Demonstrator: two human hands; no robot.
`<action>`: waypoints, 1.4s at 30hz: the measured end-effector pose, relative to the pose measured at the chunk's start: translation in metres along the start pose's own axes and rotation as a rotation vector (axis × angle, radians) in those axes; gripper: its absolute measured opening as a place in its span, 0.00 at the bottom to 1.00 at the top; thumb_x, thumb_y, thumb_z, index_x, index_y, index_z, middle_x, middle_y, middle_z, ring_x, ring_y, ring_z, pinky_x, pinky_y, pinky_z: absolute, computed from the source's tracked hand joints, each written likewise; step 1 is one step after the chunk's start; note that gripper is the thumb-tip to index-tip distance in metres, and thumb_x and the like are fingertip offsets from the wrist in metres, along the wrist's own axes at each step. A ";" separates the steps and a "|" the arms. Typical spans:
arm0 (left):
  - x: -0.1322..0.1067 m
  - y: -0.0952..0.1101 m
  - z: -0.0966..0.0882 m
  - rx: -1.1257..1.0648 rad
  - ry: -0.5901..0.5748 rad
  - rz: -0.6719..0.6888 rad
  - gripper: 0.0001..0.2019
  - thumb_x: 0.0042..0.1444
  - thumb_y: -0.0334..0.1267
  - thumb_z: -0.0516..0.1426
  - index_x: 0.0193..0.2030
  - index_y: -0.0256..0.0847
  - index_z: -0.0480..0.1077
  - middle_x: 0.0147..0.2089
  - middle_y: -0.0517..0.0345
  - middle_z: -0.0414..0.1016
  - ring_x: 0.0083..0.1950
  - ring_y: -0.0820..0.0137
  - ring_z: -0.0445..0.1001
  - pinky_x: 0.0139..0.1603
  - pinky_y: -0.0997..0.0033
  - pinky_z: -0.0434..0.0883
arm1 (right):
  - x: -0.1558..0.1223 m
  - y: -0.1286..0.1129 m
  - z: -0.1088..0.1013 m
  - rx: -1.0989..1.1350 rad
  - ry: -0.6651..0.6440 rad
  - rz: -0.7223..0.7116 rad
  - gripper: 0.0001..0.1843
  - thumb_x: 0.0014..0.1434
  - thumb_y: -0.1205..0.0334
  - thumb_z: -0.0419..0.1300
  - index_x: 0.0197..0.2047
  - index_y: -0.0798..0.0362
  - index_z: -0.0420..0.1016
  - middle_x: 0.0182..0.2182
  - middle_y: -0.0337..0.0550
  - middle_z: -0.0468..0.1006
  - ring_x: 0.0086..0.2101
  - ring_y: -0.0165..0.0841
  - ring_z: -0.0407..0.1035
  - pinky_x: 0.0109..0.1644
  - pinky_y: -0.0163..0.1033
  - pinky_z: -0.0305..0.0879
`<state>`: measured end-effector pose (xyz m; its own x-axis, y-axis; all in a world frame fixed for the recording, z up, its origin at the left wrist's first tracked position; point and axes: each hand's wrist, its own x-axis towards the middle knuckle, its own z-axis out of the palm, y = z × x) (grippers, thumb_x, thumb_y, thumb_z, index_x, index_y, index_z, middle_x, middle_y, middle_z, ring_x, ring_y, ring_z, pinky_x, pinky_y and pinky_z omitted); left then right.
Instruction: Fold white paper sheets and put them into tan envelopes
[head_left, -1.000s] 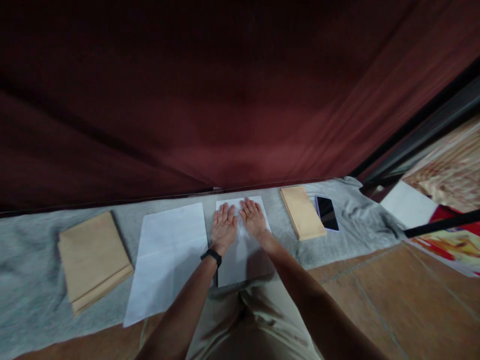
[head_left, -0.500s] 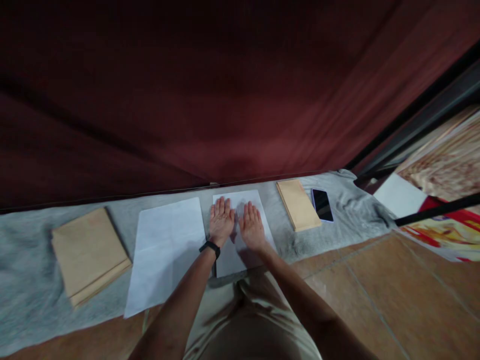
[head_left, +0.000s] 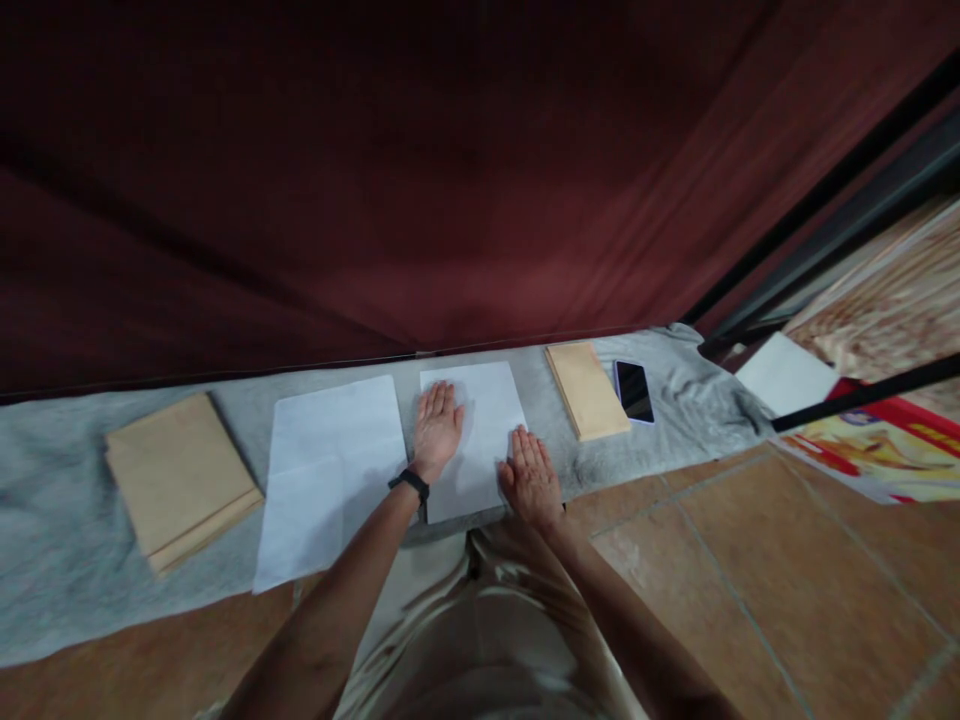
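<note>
A white sheet of paper [head_left: 484, 405] lies flat on a grey cloth [head_left: 690, 400] in front of me. On its left side rests my left hand [head_left: 438, 428], palm up or down I cannot tell, fingers stretched out and close together. Over the sheet's right edge, nearer my body, lies my right hand [head_left: 533, 480], flattened with its fingers extended. Neither hand grips anything. Beside my left wrist, with its black band, is a larger white sheet [head_left: 330, 450], which shows a faint crease or edge.
Brown paper envelopes or bags [head_left: 176, 465] are stacked at the left, and a smaller brown stack [head_left: 586, 390] lies at the right. Next to that is a phone [head_left: 634, 391]. A dark red surface [head_left: 480, 250] rises behind the cloth; floor tiles [head_left: 720, 530] run in front.
My hands have moved apart across the sheet. The right one slid right and toward me to the edge; the left shifted slightly left.
</note>
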<state>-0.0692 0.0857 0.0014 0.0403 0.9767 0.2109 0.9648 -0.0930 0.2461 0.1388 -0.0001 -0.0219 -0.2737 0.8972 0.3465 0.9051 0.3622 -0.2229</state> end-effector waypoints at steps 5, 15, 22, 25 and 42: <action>-0.063 0.036 -0.004 -0.008 -0.082 0.232 0.28 0.72 0.44 0.43 0.74 0.36 0.57 0.78 0.49 0.54 0.79 0.60 0.48 0.79 0.50 0.47 | -0.002 -0.001 0.005 -0.006 0.004 -0.005 0.33 0.75 0.55 0.45 0.76 0.64 0.48 0.72 0.62 0.57 0.71 0.47 0.52 0.72 0.57 0.54; -0.128 0.023 -0.020 0.052 -0.097 0.196 0.29 0.70 0.47 0.49 0.75 0.39 0.57 0.77 0.45 0.55 0.79 0.57 0.50 0.78 0.48 0.51 | -0.003 0.003 0.001 0.000 0.007 -0.027 0.33 0.75 0.54 0.47 0.76 0.63 0.49 0.72 0.61 0.58 0.71 0.47 0.53 0.72 0.57 0.54; -0.153 0.031 -0.022 0.088 -0.089 0.134 0.30 0.71 0.44 0.47 0.76 0.35 0.53 0.78 0.42 0.52 0.79 0.56 0.48 0.78 0.48 0.52 | -0.007 0.005 -0.004 0.010 0.012 -0.018 0.33 0.75 0.55 0.47 0.76 0.62 0.50 0.71 0.60 0.60 0.70 0.47 0.54 0.72 0.57 0.54; -0.155 0.037 -0.025 0.093 -0.125 0.181 0.30 0.69 0.45 0.50 0.76 0.41 0.55 0.78 0.47 0.52 0.79 0.52 0.47 0.77 0.40 0.49 | -0.011 0.008 -0.010 0.019 -0.022 -0.049 0.31 0.75 0.55 0.47 0.76 0.60 0.52 0.72 0.58 0.59 0.71 0.46 0.53 0.73 0.57 0.53; -0.138 0.018 -0.049 0.126 -0.263 0.285 0.26 0.64 0.27 0.49 0.68 0.42 0.67 0.72 0.50 0.67 0.72 0.57 0.65 0.70 0.50 0.63 | -0.027 0.050 -0.039 0.220 -0.228 -0.312 0.33 0.68 0.54 0.60 0.72 0.54 0.62 0.72 0.59 0.58 0.71 0.47 0.54 0.73 0.60 0.53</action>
<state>-0.0697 -0.0599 0.0231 0.3602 0.9329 0.0003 0.9289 -0.3587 0.0919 0.2039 -0.0161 -0.0063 -0.6100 0.7602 0.2235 0.6836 0.6475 -0.3369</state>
